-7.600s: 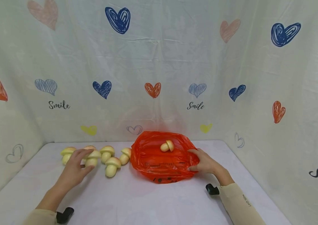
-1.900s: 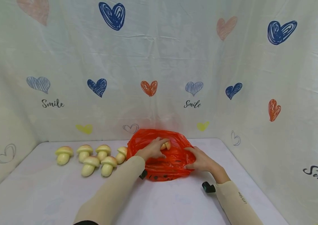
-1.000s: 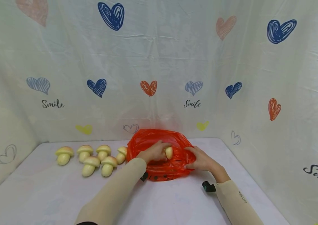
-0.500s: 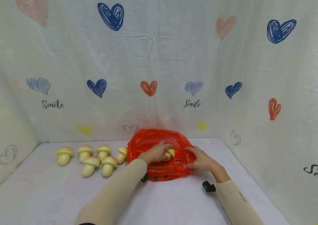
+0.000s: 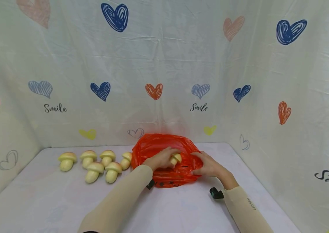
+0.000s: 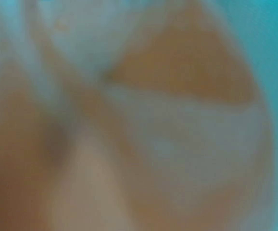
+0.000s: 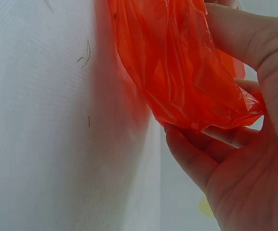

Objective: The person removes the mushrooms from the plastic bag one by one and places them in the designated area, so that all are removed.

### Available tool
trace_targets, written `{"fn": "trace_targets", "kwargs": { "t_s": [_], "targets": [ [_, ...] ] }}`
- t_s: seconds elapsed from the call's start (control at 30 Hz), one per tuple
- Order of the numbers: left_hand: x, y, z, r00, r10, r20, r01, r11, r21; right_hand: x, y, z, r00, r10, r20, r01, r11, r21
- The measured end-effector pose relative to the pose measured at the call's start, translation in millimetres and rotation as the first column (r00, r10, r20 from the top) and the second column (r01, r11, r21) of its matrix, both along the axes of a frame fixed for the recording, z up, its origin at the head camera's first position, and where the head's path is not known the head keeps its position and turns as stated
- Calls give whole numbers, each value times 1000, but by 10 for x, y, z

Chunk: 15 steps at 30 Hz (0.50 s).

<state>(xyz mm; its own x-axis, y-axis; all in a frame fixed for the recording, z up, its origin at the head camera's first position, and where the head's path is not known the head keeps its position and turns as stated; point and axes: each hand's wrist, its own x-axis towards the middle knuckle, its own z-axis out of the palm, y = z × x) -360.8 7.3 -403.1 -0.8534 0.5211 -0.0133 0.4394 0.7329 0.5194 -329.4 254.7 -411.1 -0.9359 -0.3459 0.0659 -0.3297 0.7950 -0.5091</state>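
Observation:
My left hand (image 5: 162,158) reaches into the mouth of a red plastic bag (image 5: 153,144) and holds a cream model mushroom (image 5: 176,157), its thumb and fingers around it. The mushroom's cap faces up and right; part of its stem is behind the fingers. On the bag's right side, my right hand (image 5: 209,165) grips the rim. The right wrist view has the bag's crumpled edge (image 7: 187,91) between thumb and curled fingers (image 7: 192,151). The left wrist view is too blurred to make anything out. Several similar mushrooms (image 5: 94,171) stand or lean left of the bag.
The white-covered table (image 5: 170,210) has its back edge against a pale curtain (image 5: 167,119) printed with hearts. Curtain walls also stand at left and right. One mushroom (image 5: 126,160) sits close to the bag's left side.
My left hand has gone from the mushrooms at left into the bag and taken hold of the one lying there. That mushroom has shifted down slightly and turned. The right hand stays at the rim.

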Motion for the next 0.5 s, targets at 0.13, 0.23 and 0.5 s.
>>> {"fn": "trace_targets", "kwargs": {
  "t_s": [0.13, 0.23, 0.5],
  "targets": [
    [7, -3, 11, 1000, -7, -1, 7, 1000, 6, -2, -1, 2, 1000, -1, -1, 1, 1000, -1],
    [23, -1, 27, 1000, -12, -3, 12, 1000, 10, -1, 1, -1, 1000, -4, -1, 4, 1000, 0],
    [81, -14, 131, 1000, -10, -20, 11, 999, 45, -1, 1, -8, 1000, -7, 2, 7, 1000, 0]
  ]
}}
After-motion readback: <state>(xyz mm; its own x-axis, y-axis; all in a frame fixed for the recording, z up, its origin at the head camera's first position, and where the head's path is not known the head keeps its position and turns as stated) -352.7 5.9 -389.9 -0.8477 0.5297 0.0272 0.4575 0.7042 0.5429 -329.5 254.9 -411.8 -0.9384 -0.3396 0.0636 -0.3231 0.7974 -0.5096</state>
